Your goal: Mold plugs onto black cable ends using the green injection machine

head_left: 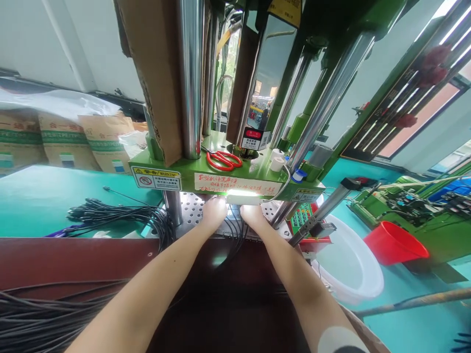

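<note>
Both hands reach under the front edge of a green press (176, 169), on either side of a metal mould (232, 214). My left hand (214, 212) is at the mould's left, curled like a fist. At its right my right hand (252, 214) is likewise curled in. Glare and the press edge hide the fingertips, so what they grip cannot be made out. Several black cables (235, 230) run from the mould between my hands and hang over the table edge. A lit white lamp (243, 199) sits just above.
Red-handled scissors (223, 161) lie on the press ledge. Bundled black cables (121, 215) rest at the left, and more loose cables (47, 314) at the lower left. A control panel (301, 217), a white tub (348, 260) and a red bucket (395, 243) stand at the right.
</note>
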`<state>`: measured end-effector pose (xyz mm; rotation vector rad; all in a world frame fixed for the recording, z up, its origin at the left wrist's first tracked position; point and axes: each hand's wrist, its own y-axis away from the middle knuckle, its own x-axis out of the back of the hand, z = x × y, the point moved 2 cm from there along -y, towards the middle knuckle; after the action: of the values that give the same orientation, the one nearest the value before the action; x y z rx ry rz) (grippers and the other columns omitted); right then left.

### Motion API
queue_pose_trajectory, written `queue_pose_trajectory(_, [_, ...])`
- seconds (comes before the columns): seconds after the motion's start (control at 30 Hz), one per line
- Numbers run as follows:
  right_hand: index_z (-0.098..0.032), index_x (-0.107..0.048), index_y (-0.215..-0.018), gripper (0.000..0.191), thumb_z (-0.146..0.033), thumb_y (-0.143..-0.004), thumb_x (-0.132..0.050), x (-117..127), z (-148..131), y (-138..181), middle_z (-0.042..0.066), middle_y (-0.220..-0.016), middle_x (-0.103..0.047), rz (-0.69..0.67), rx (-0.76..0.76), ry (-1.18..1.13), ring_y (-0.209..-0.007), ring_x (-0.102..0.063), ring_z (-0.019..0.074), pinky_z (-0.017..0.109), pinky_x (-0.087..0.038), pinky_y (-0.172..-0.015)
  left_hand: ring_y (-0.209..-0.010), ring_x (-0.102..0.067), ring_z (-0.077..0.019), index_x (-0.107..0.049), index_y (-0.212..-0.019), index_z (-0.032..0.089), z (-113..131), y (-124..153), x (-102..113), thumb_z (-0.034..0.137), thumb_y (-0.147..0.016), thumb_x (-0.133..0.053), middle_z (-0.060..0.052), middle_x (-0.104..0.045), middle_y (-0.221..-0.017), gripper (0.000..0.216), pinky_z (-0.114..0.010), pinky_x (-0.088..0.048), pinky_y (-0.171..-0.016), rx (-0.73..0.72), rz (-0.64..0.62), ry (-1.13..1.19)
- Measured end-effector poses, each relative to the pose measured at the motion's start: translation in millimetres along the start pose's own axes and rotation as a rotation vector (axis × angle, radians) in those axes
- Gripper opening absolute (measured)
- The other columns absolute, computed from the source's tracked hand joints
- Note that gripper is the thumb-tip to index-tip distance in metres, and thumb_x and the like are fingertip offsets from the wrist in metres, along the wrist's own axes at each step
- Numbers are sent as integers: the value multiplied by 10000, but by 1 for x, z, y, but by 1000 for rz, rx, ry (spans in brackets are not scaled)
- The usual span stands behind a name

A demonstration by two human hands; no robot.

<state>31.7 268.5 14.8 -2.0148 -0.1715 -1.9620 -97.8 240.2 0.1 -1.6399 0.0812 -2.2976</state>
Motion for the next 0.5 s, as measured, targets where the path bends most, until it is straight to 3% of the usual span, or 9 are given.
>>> queue_pose_trajectory(0.17, [-132, -640, -967, 292, -104, -785, -413, 2, -4, 1, 141, -1012, -648, -10, 78, 29, -916, -603, 217, 279, -451, -748, -940, -570, -249, -632, -963, 120, -1, 2, -6, 126, -755, -386, -140, -642, -898, 322, -334, -470, -764, -68, 33, -1])
queue_pose_trajectory(0.37, [-148, -616, -997, 291, -207, -847, -374, 12, -15, 11, 143, -1031, -638, 0, 136, 54, -953, -585, 237, 324, -453, -763, -940, -564, -255, -636, -921, 115, -2, 2, -7, 125, -786, -340, -151, -645, -894, 326, -353, -469, -754, -98, 49, -14])
queue_pose_trajectory(0.5, [-130, -623, -955, 275, -125, -794, -400, 10, -23, 8, 147, -973, -651, -4, 146, 69, -907, -599, 231, 318, -455, -746, -926, -567, -260, -637, -891, 125, -4, 4, -6, 140, -795, -340, -135, -656, -846, 313, -356, -462, -744, -129, 46, -16])
